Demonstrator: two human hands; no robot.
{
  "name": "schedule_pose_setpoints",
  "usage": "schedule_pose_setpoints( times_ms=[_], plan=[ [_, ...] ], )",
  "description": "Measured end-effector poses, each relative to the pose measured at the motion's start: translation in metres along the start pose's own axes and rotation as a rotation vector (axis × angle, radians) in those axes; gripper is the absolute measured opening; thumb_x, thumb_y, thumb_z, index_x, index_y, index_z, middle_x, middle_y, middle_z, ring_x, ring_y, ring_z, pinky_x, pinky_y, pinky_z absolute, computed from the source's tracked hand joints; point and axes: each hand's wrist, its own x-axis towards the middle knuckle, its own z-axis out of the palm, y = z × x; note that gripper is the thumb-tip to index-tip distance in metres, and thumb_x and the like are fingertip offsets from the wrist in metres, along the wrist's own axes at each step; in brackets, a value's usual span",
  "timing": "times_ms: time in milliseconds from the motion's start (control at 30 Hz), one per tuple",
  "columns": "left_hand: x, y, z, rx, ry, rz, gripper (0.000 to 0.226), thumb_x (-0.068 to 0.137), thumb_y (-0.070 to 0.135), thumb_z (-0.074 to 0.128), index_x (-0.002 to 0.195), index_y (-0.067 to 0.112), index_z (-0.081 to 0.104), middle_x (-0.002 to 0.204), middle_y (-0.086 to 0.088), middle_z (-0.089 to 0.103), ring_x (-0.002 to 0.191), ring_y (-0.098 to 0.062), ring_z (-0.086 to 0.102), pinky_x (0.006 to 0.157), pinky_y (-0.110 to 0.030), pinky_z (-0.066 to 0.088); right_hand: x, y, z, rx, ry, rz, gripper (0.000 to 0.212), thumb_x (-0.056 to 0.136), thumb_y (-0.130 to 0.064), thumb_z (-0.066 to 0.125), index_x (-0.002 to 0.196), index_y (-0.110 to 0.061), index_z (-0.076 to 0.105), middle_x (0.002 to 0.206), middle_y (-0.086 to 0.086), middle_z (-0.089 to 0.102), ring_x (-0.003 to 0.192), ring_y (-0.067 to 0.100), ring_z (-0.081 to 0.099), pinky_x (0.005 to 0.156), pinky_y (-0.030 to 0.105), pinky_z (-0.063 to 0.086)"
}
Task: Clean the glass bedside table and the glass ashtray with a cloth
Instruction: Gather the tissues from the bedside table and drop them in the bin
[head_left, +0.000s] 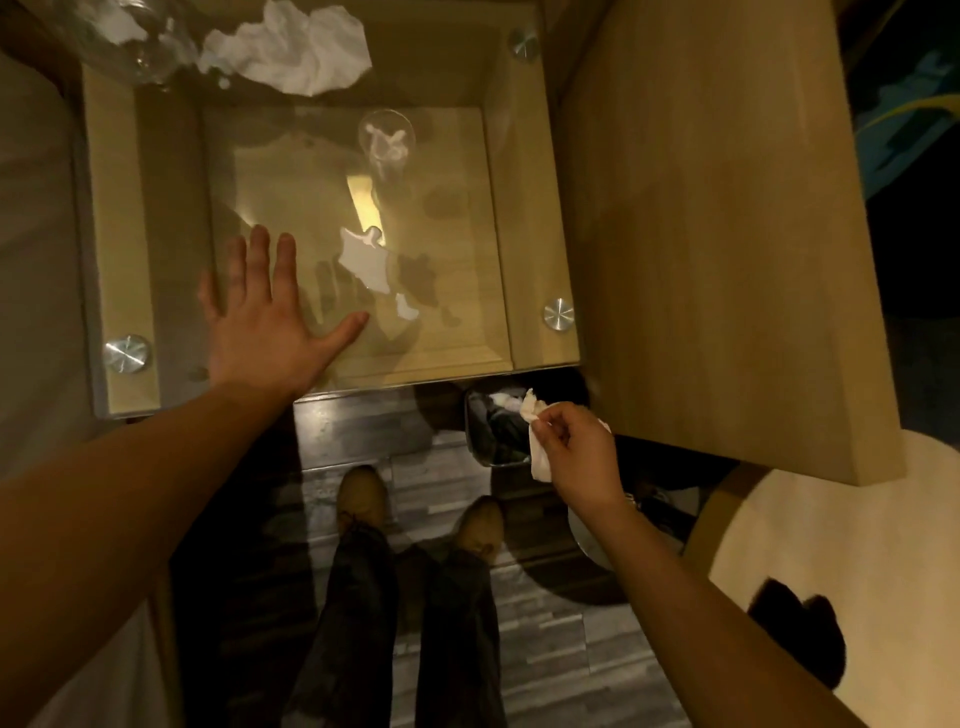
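The glass bedside table (535, 218) has a clear top on a pale wooden frame with round metal studs at its corners. My left hand (262, 322) lies flat on the glass near the front left, fingers spread, holding nothing. My right hand (574, 454) hangs off the table's front right corner, pinching a small crumpled white tissue (537, 441) above a small bin (493, 431) on the floor. A larger crumpled white cloth (291, 47) lies at the back of the glass. The glass ashtray (140, 36) sits at the back left corner, cut off by the frame edge.
A wooden panel (717, 234) stands close on the right of the table. A bed or mattress edge (31, 260) runs along the left. My shoes (363, 499) stand on the grey tiled floor. A round pale stool (831, 571) sits at the lower right.
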Motion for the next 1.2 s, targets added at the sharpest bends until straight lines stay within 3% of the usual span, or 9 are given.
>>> schedule_pose_setpoints(
  times_ms=[167,300,467,633,800,1000,1200],
  plan=[
    [0.001,0.000,0.002,0.016,0.004,-0.002,0.113,0.082,0.095,0.022,0.165,0.022,0.003,0.175,-0.004,-0.003,0.161,-0.022,-0.009,0.127,-0.058,0.000,0.043,0.039,0.028,-0.166,-0.114,0.076,0.022,0.101,-0.011,0.055,0.118,-0.006,0.068,0.117,0.014,0.069,0.107,0.027,0.064,0.092,0.028,0.047],
    [0.001,0.000,0.003,0.010,0.014,-0.005,0.112,0.082,0.095,0.023,0.165,0.022,0.004,0.175,-0.004,-0.001,0.161,-0.022,-0.008,0.128,-0.058,0.000,0.054,0.050,0.030,-0.212,-0.209,0.197,0.033,0.103,-0.015,0.052,0.134,-0.012,0.062,0.136,0.014,0.063,0.123,0.031,0.060,0.103,0.036,0.047],
    [0.002,0.000,0.002,0.024,0.015,0.004,0.112,0.082,0.095,0.023,0.165,0.022,0.003,0.175,-0.006,0.000,0.161,-0.024,-0.007,0.128,-0.058,0.000,0.041,0.028,0.000,-0.156,-0.126,0.105,0.026,0.103,-0.015,0.055,0.125,-0.011,0.067,0.121,0.011,0.070,0.112,0.027,0.065,0.094,0.034,0.052],
    [0.002,-0.002,0.002,0.036,0.010,0.013,0.112,0.083,0.094,0.023,0.165,0.021,0.003,0.175,-0.007,0.001,0.161,-0.025,-0.006,0.127,-0.059,0.000,0.022,-0.039,-0.041,-0.039,-0.101,-0.056,0.013,0.101,-0.023,0.060,0.109,-0.022,0.071,0.097,-0.009,0.072,0.092,0.000,0.066,0.073,0.007,0.047],
    [0.002,-0.003,0.003,0.026,-0.002,0.014,0.112,0.083,0.094,0.022,0.165,0.021,0.002,0.175,-0.006,-0.001,0.161,-0.025,-0.007,0.127,-0.059,0.001,0.038,-0.123,-0.063,0.046,-0.040,-0.257,0.014,0.098,-0.028,0.064,0.111,-0.025,0.069,0.098,-0.016,0.069,0.092,-0.004,0.064,0.073,0.009,0.049],
    [0.006,-0.004,0.002,0.012,-0.014,0.016,0.114,0.082,0.095,0.019,0.166,0.020,0.004,0.175,-0.006,-0.003,0.161,-0.024,-0.008,0.127,-0.058,0.001,0.112,-0.202,-0.042,0.001,-0.017,-0.385,0.040,0.092,-0.037,0.071,0.128,-0.023,0.060,0.116,-0.010,0.064,0.101,0.003,0.061,0.080,0.021,0.052],
    [0.006,-0.005,0.006,0.020,0.002,0.014,0.112,0.083,0.094,0.024,0.166,0.020,0.008,0.175,-0.006,-0.001,0.161,-0.022,-0.010,0.128,-0.057,0.001,0.174,-0.247,0.000,-0.043,-0.079,-0.419,0.082,0.079,-0.043,0.083,0.148,-0.022,0.043,0.143,-0.002,0.052,0.118,0.010,0.054,0.093,0.026,0.047]
  ],
)
